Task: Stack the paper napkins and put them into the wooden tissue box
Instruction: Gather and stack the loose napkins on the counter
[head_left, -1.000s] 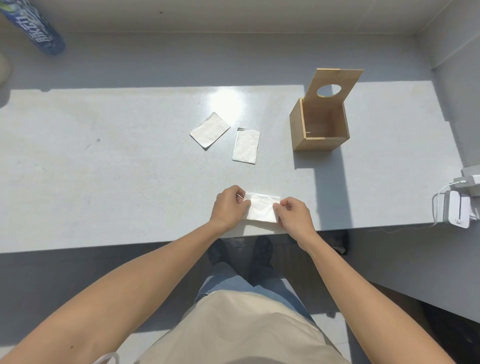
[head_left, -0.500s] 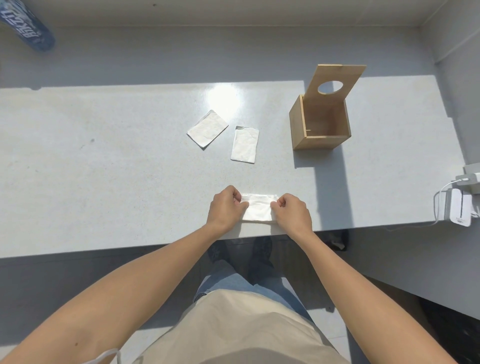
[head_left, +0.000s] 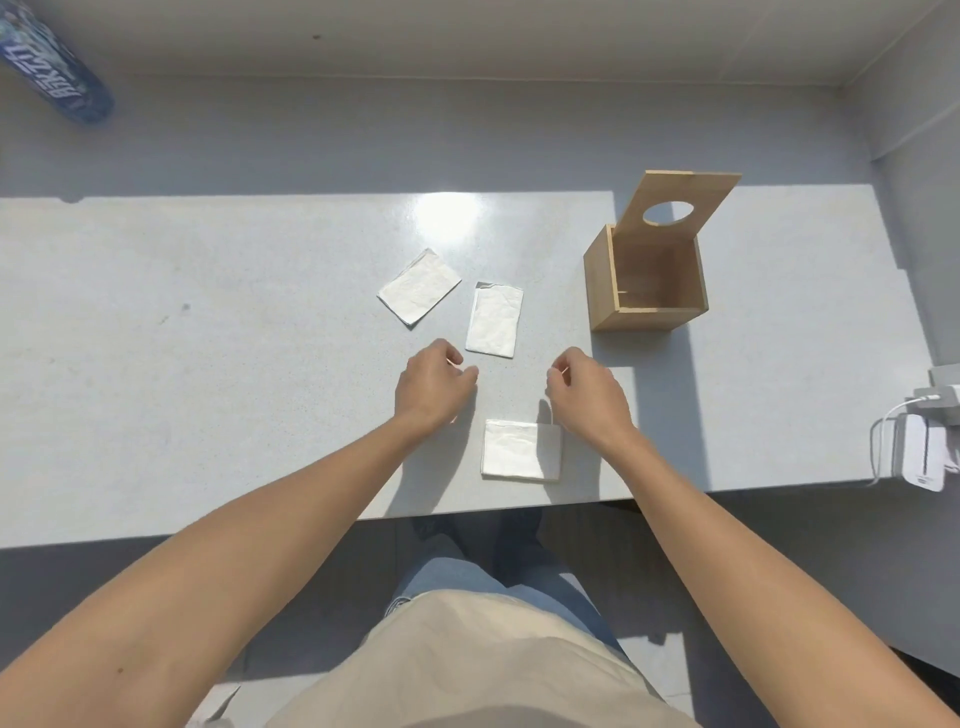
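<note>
White napkins (head_left: 493, 322) lie on a pale grey table (head_left: 208, 364) beside a tan wooden box (head_left: 644, 291).

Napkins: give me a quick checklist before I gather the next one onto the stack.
1. Near napkin lies flat by the table edge, no grip on it: ok.
2. Left hand empty, fingers loosely curled: ok.
3. Right hand empty: ok.
4. Middle napkin and far napkin apart, not overlapping: ok.
5. Box lid up, opening unobstructed: ok.
6. Box empty inside: cannot tell, floor partly hidden.
</note>
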